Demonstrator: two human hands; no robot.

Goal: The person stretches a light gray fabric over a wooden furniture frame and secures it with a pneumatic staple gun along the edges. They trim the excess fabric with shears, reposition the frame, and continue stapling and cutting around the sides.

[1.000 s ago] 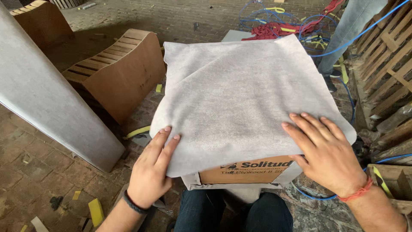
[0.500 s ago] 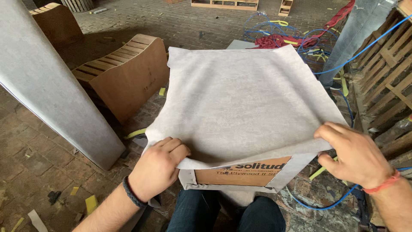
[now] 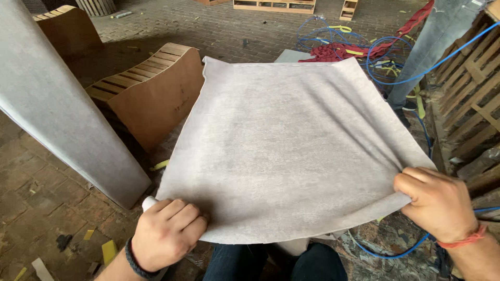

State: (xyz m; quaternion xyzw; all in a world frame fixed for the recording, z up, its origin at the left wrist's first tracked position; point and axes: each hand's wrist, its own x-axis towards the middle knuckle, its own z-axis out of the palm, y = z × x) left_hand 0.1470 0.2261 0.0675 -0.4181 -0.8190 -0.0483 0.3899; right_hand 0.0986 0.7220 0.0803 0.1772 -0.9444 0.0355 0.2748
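A large square sheet of grey felt-like fabric [image 3: 291, 151] is spread flat in front of me, held up off what lies beneath it. My left hand [image 3: 164, 237] grips its near left corner, with the fingers curled over the edge. My right hand [image 3: 437, 203], with a red thread at the wrist, clutches the near right corner. The far edge of the sheet rests on something pale. My dark trousers [image 3: 271, 263] show below the sheet.
A tall grey roll of the same fabric [image 3: 57, 109] leans at the left. Curved brown slatted wooden pieces [image 3: 151, 88] stand behind it on the brick floor. Blue cables [image 3: 396, 57], red cloth [image 3: 338, 52] and wooden pallets [image 3: 469, 88] lie at the right. Another person's leg [image 3: 432, 41] stands at the far right.
My hands went from lying flat on the sheet to gripping its near corners. The sheet has been lifted and pulled toward me, and it now hides the cardboard box beneath.
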